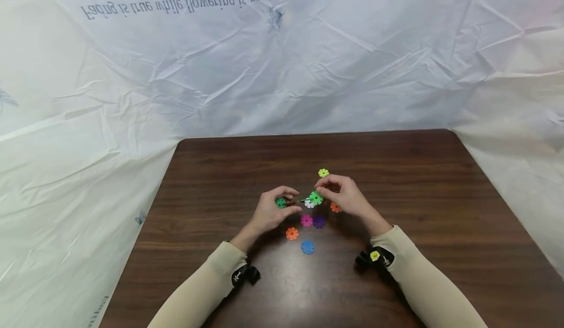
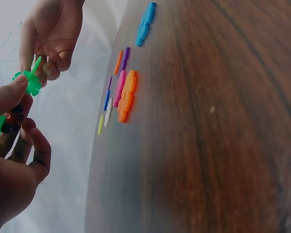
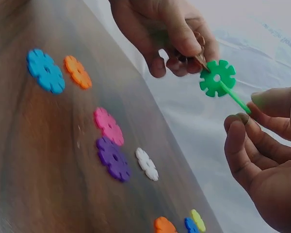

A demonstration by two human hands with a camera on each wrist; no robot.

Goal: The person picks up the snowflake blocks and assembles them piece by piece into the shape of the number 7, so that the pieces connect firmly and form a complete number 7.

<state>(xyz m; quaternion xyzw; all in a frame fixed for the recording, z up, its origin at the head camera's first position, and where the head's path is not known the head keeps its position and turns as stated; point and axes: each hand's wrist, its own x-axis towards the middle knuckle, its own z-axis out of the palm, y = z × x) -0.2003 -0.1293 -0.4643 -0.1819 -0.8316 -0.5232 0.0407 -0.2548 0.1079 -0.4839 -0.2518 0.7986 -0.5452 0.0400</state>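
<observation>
My left hand holds a small joined group of slotted plastic flower discs between thumb and fingers. A brown disc sits partly hidden in that grip, with a dark green disc on its near-palm side. Another green disc sticks out past the left fingertips. From the other side my right hand pinches the edge of a bright green disc. In the right wrist view this bright green disc appears edge-on, its far edge meeting the green disc near its centre hole. Both hands are raised above the table.
Loose discs lie on the brown table: white, pink, purple, blue, yellow, and orange ones on either side. Behind the table hangs a creased white sheet.
</observation>
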